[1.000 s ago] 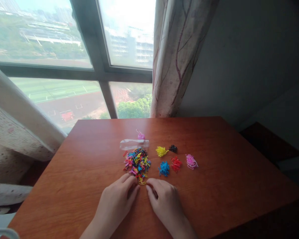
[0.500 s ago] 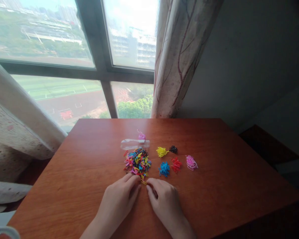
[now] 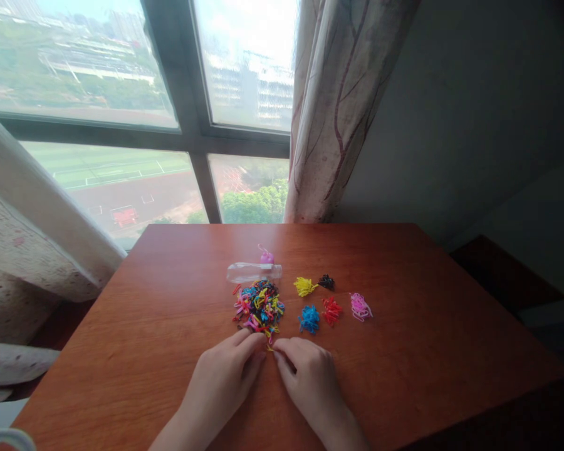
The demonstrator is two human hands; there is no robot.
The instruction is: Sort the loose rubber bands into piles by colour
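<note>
A mixed pile of small coloured rubber bands (image 3: 259, 305) lies on the table in front of my hands. My left hand (image 3: 228, 369) rests at the pile's near edge, thumb and fingers closed; what they pinch, if anything, is hidden. Close beside it, my right hand (image 3: 308, 369) is closed too, its fingertips on a thin yellow rubber band (image 3: 270, 349) in the narrow gap between the hands. Sorted by colour to the right are heaps of blue bands (image 3: 309, 319), red bands (image 3: 331, 311), yellow bands (image 3: 304, 287), black bands (image 3: 326, 282) and pink bands (image 3: 360, 307).
Behind the mixed pile a clear plastic bottle (image 3: 249, 272) lies on its side, with a pink round cap (image 3: 267, 257) with a loop beyond it. The brown wooden table (image 3: 432, 351) reaches to the window (image 3: 244, 188) and curtain (image 3: 338, 113).
My right hand has shifted slightly left, narrowing the gap to my left hand. The yellow rubber band between them shows less and lies a little lower. The heaps look unchanged.
</note>
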